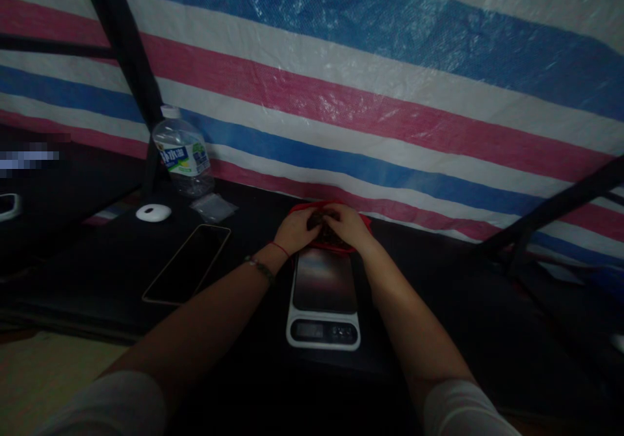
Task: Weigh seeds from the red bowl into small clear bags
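Observation:
A red bag (364,223) lies at the far end of a kitchen scale (325,283), with dark brownish contents showing in its mouth. My left hand (296,226) reaches into the bag from the left, fingers bent and thumb pointing inward. From the right, my right hand (347,224) dips into the same opening, its fingers curled close to the left thumb. Both hands are closed around the dark stuff between them, but I cannot make out what exactly is in the fingers. The scale has a white body, a dark plate and a display at the near side.
Left of the scale lies a dark phone (188,264). Behind it are a small clear plastic bag (213,207), a white oval case (153,212) and a clear plastic bottle (182,153). A striped tarp (341,104) walls off the back; dark metal bars (121,46) stand before it.

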Available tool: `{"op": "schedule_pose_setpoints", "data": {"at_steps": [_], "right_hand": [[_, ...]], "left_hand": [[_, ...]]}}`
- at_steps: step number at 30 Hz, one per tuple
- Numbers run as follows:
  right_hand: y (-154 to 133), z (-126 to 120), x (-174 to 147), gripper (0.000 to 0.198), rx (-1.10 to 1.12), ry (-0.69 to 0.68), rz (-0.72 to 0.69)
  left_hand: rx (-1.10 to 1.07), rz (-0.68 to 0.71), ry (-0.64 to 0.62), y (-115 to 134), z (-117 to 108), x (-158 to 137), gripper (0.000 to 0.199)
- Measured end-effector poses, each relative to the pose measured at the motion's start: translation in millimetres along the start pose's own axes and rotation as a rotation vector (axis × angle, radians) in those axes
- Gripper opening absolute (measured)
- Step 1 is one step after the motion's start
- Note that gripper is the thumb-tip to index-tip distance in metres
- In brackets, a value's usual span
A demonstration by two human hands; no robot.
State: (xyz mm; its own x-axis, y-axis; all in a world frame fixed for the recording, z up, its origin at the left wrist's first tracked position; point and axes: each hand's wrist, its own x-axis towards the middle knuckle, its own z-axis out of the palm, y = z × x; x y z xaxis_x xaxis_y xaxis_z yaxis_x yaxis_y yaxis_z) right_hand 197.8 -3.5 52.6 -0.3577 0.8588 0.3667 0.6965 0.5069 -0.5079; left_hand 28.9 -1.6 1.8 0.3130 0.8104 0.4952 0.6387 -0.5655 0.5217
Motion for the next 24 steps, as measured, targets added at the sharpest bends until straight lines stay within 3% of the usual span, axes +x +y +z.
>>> {"op": "schedule_pose_setpoints", "data": {"at_steps": [14, 24], "right_hand": [[1.5, 1.2, 0.6, 0.021, -0.024, 0.014, 0.001], [-7.8, -20.3, -0.1, 0.02, -0.009, 0.242, 0.068]], "left_hand": [[-0.019, -0.015, -0.002, 1.6, -2.4, 0.0, 0.052], [-0.058, 0.084, 0.035, 7.7, -11.0, -5.3, 0.058]]}}
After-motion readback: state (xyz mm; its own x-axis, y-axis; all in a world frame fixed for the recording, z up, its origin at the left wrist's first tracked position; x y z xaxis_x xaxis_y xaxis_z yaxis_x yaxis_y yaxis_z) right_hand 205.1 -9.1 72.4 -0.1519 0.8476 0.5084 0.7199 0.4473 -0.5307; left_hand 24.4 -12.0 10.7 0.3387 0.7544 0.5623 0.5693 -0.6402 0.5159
